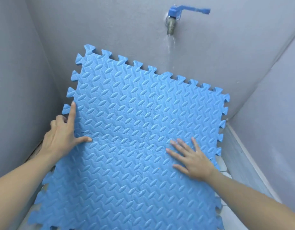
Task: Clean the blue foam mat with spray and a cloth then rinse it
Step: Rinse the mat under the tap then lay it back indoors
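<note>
The blue foam mat (126,138), made of interlocking puzzle tiles with a raised leaf pattern, leans tilted against the grey back wall below the tap. My left hand (62,135) holds its left edge, index finger pointing up along the edge, thumb pressed on the face, other fingers behind. My right hand (191,158) lies flat on the mat's lower right face with fingers spread. No spray bottle or cloth is in view.
A blue-handled wall tap (174,15) sticks out above the mat's upper right corner, and a thin stream of water (170,47) runs down from it. Grey walls close in at left and right. A strip of pale tiled floor (226,165) shows at the right.
</note>
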{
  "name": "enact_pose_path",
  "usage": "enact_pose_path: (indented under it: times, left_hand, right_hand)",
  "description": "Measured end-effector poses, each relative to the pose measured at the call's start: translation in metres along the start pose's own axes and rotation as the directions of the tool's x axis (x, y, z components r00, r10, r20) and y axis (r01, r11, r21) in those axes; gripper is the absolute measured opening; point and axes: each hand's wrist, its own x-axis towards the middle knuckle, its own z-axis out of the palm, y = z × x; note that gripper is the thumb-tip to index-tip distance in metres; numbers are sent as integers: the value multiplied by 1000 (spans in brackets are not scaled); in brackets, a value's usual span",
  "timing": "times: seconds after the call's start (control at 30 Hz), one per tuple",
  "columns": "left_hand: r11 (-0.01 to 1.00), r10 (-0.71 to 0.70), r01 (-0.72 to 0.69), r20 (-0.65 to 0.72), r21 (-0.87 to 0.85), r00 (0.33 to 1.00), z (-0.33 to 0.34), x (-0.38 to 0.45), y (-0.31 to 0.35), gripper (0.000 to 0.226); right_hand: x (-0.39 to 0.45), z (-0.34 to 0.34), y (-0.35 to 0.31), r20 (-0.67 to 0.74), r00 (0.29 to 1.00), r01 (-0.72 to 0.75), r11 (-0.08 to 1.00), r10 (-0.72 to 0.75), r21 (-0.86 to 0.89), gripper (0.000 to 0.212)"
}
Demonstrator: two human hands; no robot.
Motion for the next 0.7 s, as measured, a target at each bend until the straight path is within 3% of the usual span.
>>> enact_pose_path:
  times: [0.03, 0.1, 0.17, 0.2, 0.23, 0.27, 0.33, 0.37, 0.4, 0.43, 0.47, 0.57, 0.63, 0.7]
  left_hand:
    - [1000, -1, 1, -3, -2, 1000, 1, 0, -1, 134]
    - [1000, 0, 0, 4, -7, 1000, 0, 0, -1, 134]
    - [1000, -6, 6, 26, -4, 1000, 1, -2, -4, 134]
    - [1000, -2, 3, 29, -10, 1000, 2, -2, -4, 134]
    - [1000, -4, 5, 32, -18, 999, 2, -2, -4, 134]
    - [1000, -10, 10, 38, -23, 999, 1, -2, -4, 134]
    - [999, -28, 29, 47, -30, 998, 1, -1, -2, 135]
    - [999, -34, 36, 51, -41, 998, 1, 0, -2, 136]
    - [998, -37, 40, 57, -52, 998, 1, 0, -1, 137]
    - [997, -40, 44, 65, -58, 997, 1, 0, -1, 138]
    - [997, -45, 50, 71, -60, 996, 1, 0, -1, 138]
    - [996, -55, 60, 77, -62, 996, 0, -2, -1, 138]
    - [996, -62, 66, 73, -54, 995, -1, -2, 0, 138]
    - [997, -66, 70, 79, -44, 995, -1, -2, 0, 138]
  right_hand:
    - [14, -11, 27, -28, 970, -240, 971, 240, 17, 61]
    - [40, -35, 66, -9, 797, -596, 788, 604, 151, 60]
    - [61, -47, 67, 68, 600, -758, 539, 797, 368, 64]
    - [69, -49, 57, 80, 545, -781, 472, 834, 408, 68]
    - [78, -51, 41, 83, 547, -780, 471, 833, 411, 73]
    - [86, -54, 21, 86, 621, -740, 546, 779, 394, 77]
    - [100, -60, -13, 104, 869, -489, 806, 484, 333, 80]
    - [109, -63, -22, 104, 945, -328, 899, 311, 289, 80]
    - [119, -70, -20, 62, 977, -214, 947, 205, 239, 79]
    - [131, -79, -11, -19, 979, -194, 959, 202, 207, 79]
    - [143, -93, 2, -95, 951, -266, 936, 294, 230, 80]
    - [173, -155, 46, -328, 760, -460, 821, 562, 339, 86]
    - [188, -192, 65, -446, 692, -478, 823, 568, 306, 91]
    - [198, -218, 74, -477, 680, -482, 830, 556, 280, 96]
